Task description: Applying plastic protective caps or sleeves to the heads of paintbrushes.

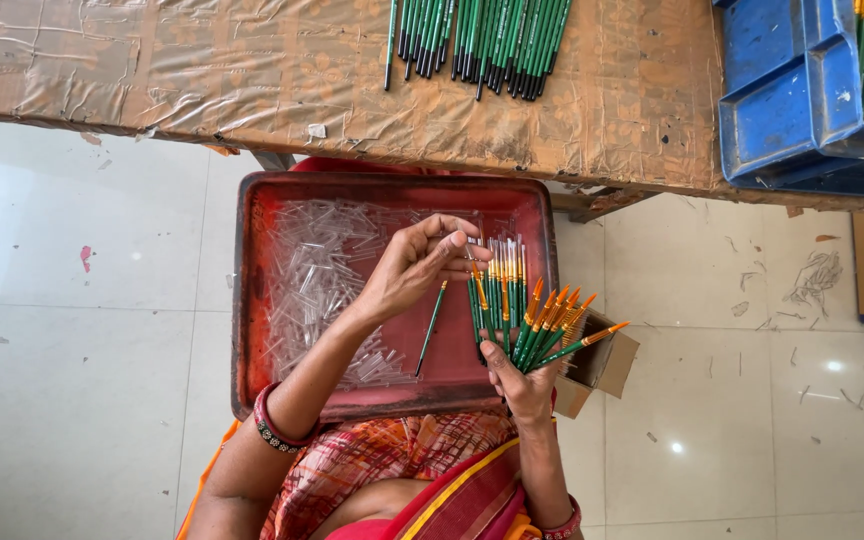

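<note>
Left hand (414, 268) pinching one green brush (432, 326) over red tray (248, 300) of clear caps (317, 270), right hand (524, 385) fingers closed on fanned brush bundle (537, 328); risk: loose fan slipping into tray, cap missing bristles, bending tip.

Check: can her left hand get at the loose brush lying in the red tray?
Probably yes. The left hand hovers inside the red tray, close above the loose brush, with nothing between them. Its fingertips do seem to pinch something small, so it may not be free.
</note>
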